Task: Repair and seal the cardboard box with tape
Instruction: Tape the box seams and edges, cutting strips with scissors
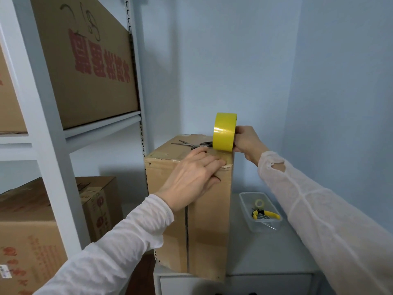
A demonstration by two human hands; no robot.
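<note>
My right hand [246, 143] is clamped round the yellow tape roll [225, 132], holding it upright on edge at the far right of the box top. My left hand [193, 173] lies flat, fingers straight, pressing the freed tape strip [225, 157] down near the right corner of the cardboard box [208, 220]; the thumb rests on the near face. The strip is pale and hard to make out beside the fingers.

The box stands tall on a grey cabinet [265, 256]. It has a frayed tear [227, 166] at the near top edge and a dark vertical split [187, 226] running down its near face. Scissors [193, 144] lie on the top, just left of the roll, toward the far side.

To do this step well, I judge I should hold the left fingers firm as an anchor. I would draw the roll away under steady tension so the strip lays without wrinkles, then smooth it toward the roll, centred over the tear. The scissors are close by for the cut.

To the right, a clear tub [243, 204] holds a small tape roll [258, 203] and yellow-handled pliers [266, 214]. Shelved cartons [85, 60] stand on the left.
</note>
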